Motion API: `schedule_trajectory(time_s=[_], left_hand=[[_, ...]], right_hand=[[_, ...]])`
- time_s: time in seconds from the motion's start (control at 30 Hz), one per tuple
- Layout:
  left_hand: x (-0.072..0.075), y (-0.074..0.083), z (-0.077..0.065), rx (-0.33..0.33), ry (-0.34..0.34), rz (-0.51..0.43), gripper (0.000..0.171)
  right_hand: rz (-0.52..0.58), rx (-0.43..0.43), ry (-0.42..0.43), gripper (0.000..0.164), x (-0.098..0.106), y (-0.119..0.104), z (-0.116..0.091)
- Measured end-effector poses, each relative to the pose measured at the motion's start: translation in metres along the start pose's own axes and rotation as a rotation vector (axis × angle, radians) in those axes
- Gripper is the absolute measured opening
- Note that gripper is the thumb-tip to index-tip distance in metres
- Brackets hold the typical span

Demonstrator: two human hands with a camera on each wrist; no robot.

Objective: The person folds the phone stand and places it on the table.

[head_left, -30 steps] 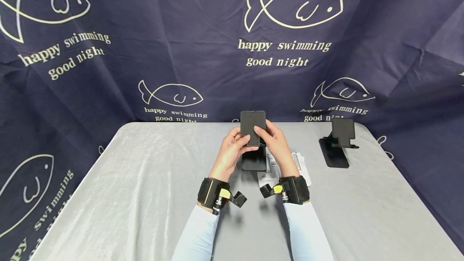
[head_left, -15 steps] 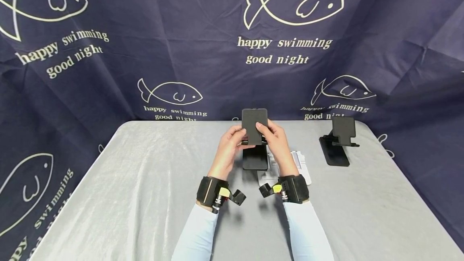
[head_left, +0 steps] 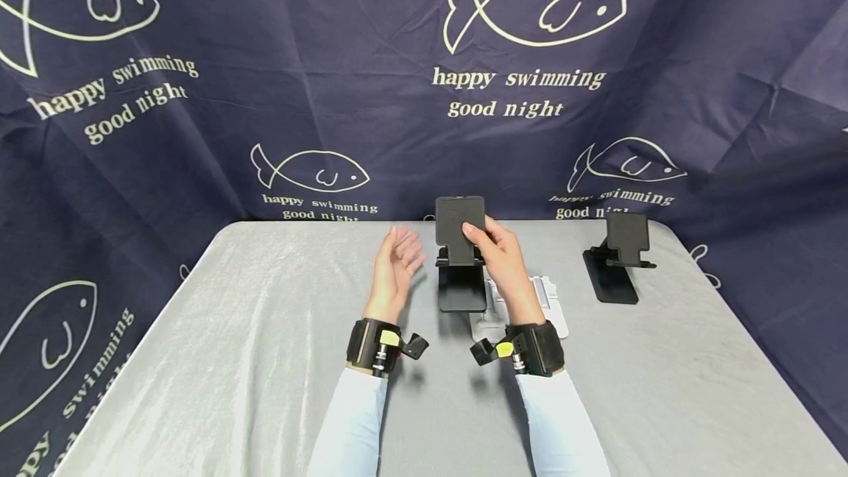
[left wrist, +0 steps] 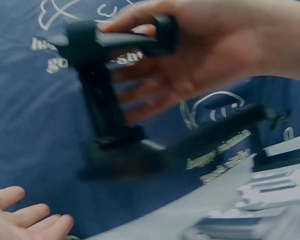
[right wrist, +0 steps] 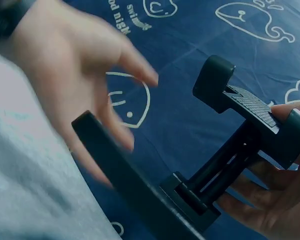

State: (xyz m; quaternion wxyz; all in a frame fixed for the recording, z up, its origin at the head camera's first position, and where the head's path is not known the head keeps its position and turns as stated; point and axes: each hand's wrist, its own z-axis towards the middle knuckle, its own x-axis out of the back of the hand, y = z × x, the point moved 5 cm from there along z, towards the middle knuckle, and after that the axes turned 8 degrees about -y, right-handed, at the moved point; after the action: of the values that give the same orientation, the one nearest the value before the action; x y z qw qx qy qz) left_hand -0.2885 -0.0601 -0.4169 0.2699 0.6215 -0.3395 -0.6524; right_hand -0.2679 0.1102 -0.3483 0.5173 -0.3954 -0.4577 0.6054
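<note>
A black folding phone stand [head_left: 457, 223] is held up over the table, its plate upright and its flat base below. My right hand [head_left: 506, 263] grips the plate's right edge, thumb on the face towards me and fingers behind. In the right wrist view the stand's hinged post [right wrist: 225, 160] joins the base to a ridged cradle with two hooked lips. Apart from the stand, to its left, my left hand [head_left: 394, 271] is held with fingers loosely spread and nothing in them; it is blurred in the right wrist view.
On the grey-covered table [head_left: 265, 359], a white folded stand-like piece [head_left: 553, 308] lies partly under my right forearm. A second black phone stand [head_left: 626, 238] stands unfolded at the back right. Behind the table hangs a dark blue curtain [head_left: 371, 79] with fish prints.
My left hand has let go of the phone stand's lower part and moved left, its fingers opening. My right hand keeps its grip; the stand has shifted slightly left.
</note>
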Motion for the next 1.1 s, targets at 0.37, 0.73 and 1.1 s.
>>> schedule_trajectory(time_s=[0.37,0.73,1.1], left_hand=[[-0.039,-0.044,-0.018,0.383,-0.190,-0.126,0.052],[-0.045,-0.038,-0.023,0.408,-0.263,-0.198,0.059],[-0.016,-0.051,-0.018,0.456,0.035,0.110,0.065]], right_hand=[[0.020,0.029,-0.023,0.030,-0.013,-0.004,-0.003],[-0.013,0.003,-0.058,0.035,-0.012,-0.002,-0.004],[-0.100,-0.115,-0.233,0.047,-0.017,0.007,-0.005]])
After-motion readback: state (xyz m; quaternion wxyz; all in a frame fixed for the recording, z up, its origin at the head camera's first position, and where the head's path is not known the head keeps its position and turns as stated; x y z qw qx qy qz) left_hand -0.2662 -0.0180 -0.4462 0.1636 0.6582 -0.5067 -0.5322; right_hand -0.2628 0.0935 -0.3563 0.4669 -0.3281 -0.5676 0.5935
